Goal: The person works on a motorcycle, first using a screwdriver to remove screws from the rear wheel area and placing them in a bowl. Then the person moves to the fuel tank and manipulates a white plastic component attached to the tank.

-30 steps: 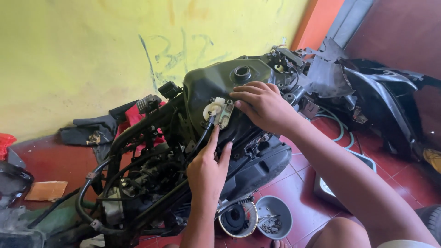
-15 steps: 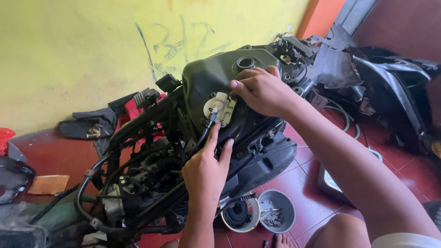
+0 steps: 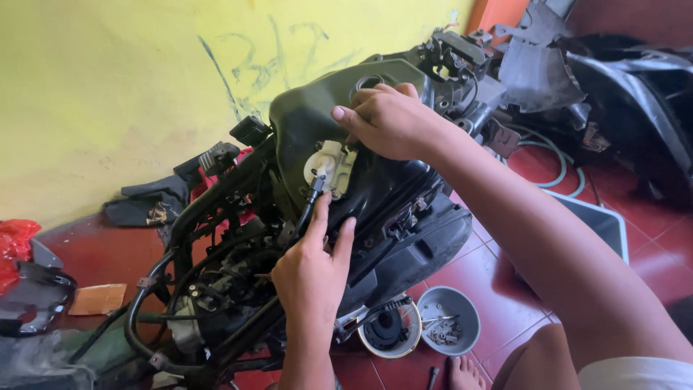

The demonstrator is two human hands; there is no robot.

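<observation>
Left hand (image 3: 312,271) has crept up the black hose (image 3: 309,206), fingers now pinched narrow round it just below the cream pump cap (image 3: 328,167) on the dark green fuel tank (image 3: 310,123). Right hand (image 3: 393,119) slid down-left on the tank top since a second ago, lying flat and loosely open beside the one filler hole (image 3: 368,81), holding nothing, so the hose work looks mid-way. Two bowls on the red floor: one with a black part (image 3: 390,331), one grey with screws (image 3: 449,321).
</observation>
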